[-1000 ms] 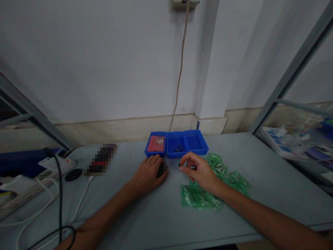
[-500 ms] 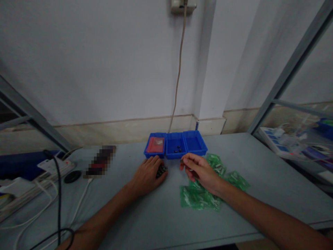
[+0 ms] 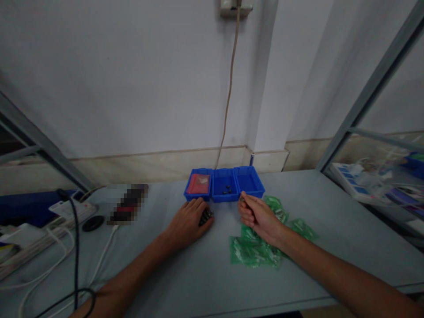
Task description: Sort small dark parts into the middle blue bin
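Observation:
My left hand (image 3: pixel 190 219) rests on the table, its fingers curled around a cluster of small dark metal parts (image 3: pixel 206 216) beside the thumb. To the right, my right hand (image 3: pixel 260 216) is raised slightly and closed, with a small metallic piece (image 3: pixel 242 200) pinched between thumb and forefinger; its exact kind is too small to tell. Just beyond the hands stands a blue middle bin (image 3: pixel 220 198) holding several small dark parts (image 3: pixel 228 191). Green plastic bags (image 3: pixel 255 251) with small pieces inside lie under and around my right wrist.
Left of the middle bin, another blue bin (image 3: pixel 187 197) holds a red packet (image 3: pixel 198 183). A third blue bin (image 3: pixel 248 176) is at the right. A blurred-out phone-like item (image 3: pixel 127 205), a black disc (image 3: pixel 93 223), cables and a power strip (image 3: pixel 84 213) lie at the left.
My right hand has moved slightly right, and its fingers have curled in more, turning the pinched piece upward. My left hand stays in place over the dark parts.

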{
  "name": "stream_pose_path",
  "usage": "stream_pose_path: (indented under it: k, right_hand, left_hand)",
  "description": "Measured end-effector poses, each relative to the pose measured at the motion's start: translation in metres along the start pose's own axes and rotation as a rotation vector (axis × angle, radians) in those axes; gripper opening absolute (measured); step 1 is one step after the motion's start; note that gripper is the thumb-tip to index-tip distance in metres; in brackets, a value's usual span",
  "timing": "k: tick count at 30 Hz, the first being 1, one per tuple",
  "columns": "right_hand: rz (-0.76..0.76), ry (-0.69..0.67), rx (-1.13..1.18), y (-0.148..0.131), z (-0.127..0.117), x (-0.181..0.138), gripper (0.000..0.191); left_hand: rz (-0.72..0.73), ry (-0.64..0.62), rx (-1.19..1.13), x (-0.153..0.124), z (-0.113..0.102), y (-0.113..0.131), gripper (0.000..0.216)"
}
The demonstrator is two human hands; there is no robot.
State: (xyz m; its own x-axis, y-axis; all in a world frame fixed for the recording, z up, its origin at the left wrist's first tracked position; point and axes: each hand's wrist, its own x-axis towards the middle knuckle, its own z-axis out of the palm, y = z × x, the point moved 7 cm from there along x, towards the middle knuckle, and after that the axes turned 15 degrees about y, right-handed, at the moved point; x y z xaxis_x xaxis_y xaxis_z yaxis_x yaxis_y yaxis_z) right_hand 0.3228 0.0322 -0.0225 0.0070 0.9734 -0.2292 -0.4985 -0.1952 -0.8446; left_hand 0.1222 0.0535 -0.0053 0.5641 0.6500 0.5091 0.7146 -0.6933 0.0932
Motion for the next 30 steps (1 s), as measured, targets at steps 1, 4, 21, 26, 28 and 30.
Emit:
stream_pose_path:
  k: [1,4,21,26,28,30]
  right_hand:
    - [-0.01,0.015,-0.007,-0.001,-0.001,0.0,0.053]
    - [-0.091,0.082,-0.066,-0.005,-0.005,0.001,0.047]
    - [-0.454,0.186,-0.346,-0.023,-0.01,0.006,0.035]
    - [-0.438,0.109,-0.421,-0.019,-0.007,0.007,0.053]
    - [-0.438,0.079,-0.452,-0.016,-0.007,0.007,0.06]
    - [-0.49,0.068,-0.515,-0.016,-0.006,0.006,0.061]
  left_hand:
    - [-0.001,-0.005,0.0,0.0,0.0,0.0,0.019]
    - [-0.004,-0.009,-0.008,0.0,0.0,0.0,0.019]
    - [0.008,0.033,-0.029,0.0,0.0,0.0,0.019]
    - [0.007,0.036,-0.054,0.0,0.0,0.0,0.018]
    - [0.007,0.029,-0.051,0.0,0.0,0.0,0.019]
    - [0.007,0.021,-0.043,0.0,0.001,0.0,0.019]
